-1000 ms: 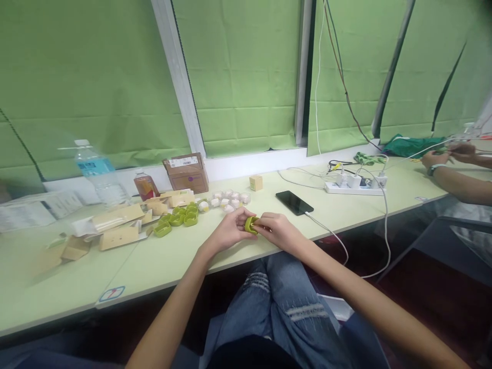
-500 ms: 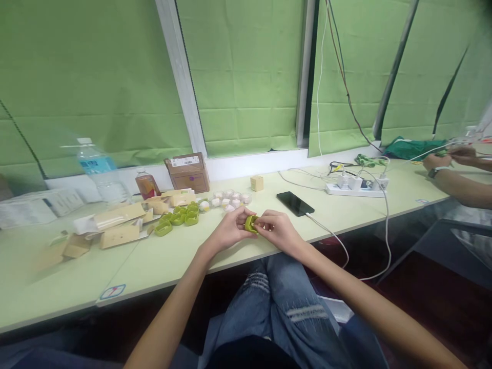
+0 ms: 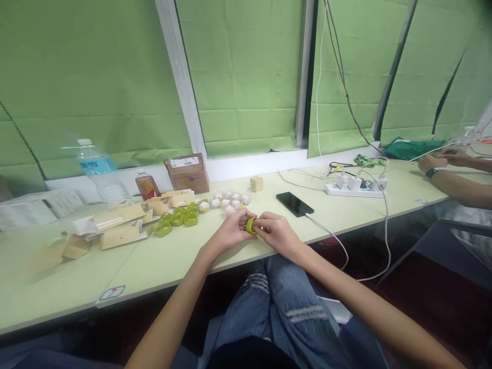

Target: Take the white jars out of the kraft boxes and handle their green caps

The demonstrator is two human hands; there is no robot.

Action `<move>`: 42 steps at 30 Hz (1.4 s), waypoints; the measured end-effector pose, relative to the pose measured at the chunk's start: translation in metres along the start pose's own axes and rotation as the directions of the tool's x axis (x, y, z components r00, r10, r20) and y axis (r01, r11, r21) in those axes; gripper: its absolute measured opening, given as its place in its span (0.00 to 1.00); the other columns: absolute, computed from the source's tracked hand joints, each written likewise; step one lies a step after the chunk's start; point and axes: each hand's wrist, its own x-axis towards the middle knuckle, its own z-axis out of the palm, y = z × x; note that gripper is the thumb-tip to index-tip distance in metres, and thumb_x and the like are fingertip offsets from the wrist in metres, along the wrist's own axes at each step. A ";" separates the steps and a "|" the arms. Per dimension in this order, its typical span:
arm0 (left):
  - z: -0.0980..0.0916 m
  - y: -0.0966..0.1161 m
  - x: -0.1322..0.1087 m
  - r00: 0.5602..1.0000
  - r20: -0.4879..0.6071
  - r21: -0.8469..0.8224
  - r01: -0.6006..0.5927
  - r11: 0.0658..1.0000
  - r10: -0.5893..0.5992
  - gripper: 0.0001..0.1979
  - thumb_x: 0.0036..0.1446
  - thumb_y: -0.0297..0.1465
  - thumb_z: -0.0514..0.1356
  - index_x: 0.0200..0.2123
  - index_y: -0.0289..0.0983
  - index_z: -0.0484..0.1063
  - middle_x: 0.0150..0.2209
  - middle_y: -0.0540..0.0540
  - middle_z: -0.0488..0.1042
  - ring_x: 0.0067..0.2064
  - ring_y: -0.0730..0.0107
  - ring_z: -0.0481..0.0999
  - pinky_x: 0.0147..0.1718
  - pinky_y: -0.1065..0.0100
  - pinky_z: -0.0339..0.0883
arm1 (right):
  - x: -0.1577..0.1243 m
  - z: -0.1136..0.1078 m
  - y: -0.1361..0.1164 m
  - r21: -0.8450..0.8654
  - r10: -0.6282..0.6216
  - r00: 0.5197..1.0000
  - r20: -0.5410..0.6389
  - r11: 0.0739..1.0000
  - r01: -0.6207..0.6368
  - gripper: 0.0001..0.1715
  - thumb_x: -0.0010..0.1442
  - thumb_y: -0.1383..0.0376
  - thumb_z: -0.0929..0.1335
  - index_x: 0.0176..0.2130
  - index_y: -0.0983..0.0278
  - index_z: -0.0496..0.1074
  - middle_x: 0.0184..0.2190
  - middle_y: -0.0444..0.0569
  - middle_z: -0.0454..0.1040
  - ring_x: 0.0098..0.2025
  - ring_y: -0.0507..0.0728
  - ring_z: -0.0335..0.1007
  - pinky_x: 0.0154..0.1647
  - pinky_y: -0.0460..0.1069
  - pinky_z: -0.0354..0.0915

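Between my two hands, near the table's front edge, is a small green cup-like piece [image 3: 251, 225]. My left hand [image 3: 235, 228] has its fingers curled round the piece from the left. From the right, the fingertips of my right hand [image 3: 275, 231] pinch its rim; the hands hide much of it. Just beyond my left hand lie several small white-and-pink round pieces [image 3: 229, 199] in clear plastic. Farther left sits a cluster of similar green cups [image 3: 177, 219].
Left of the green cups lie opened cardboard packets [image 3: 119, 225]. Behind stand a water bottle [image 3: 100, 171], a drink bottle [image 3: 146, 184], a brown box [image 3: 187, 173] and a small box [image 3: 256, 183]. A charging phone [image 3: 294, 203] and power strip [image 3: 354, 190] are right; another person's hands [image 3: 432, 163] work at far right.
The green piece has turned slightly in my fingers, so less of its inside shows. Both hands stay in nearly the same place. The other person's hands have shifted a little left.
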 end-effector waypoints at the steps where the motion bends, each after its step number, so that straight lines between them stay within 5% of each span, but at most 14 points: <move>1: 0.000 -0.001 0.000 1.000 0.004 0.001 -0.001 1.000 0.001 0.24 0.45 0.27 0.74 0.44 0.36 0.68 0.38 0.47 0.78 0.41 0.64 0.80 0.43 0.63 0.72 | 0.000 0.000 0.000 -0.001 -0.013 1.000 0.006 1.000 0.013 0.13 0.65 0.73 0.69 0.29 0.64 0.77 0.29 0.45 0.71 0.30 0.51 0.68 0.32 0.45 0.61; 24: 0.001 -0.001 0.000 0.999 -0.035 0.033 -0.014 0.999 0.015 0.23 0.46 0.28 0.74 0.45 0.36 0.70 0.40 0.45 0.79 0.43 0.62 0.80 0.46 0.61 0.73 | -0.002 0.001 0.004 -0.093 -0.121 0.992 0.040 0.988 0.124 0.18 0.69 0.72 0.65 0.29 0.66 0.76 0.28 0.46 0.68 0.28 0.51 0.66 0.31 0.45 0.62; 42: 0.004 -0.003 0.000 1.000 -0.012 -0.052 0.002 0.999 -0.003 0.27 0.43 0.30 0.76 0.45 0.36 0.69 0.39 0.46 0.80 0.42 0.62 0.82 0.46 0.61 0.74 | 0.003 -0.009 0.017 -0.022 -0.218 0.967 0.128 0.975 0.223 0.11 0.68 0.71 0.67 0.35 0.63 0.79 0.33 0.50 0.78 0.36 0.56 0.75 0.39 0.48 0.70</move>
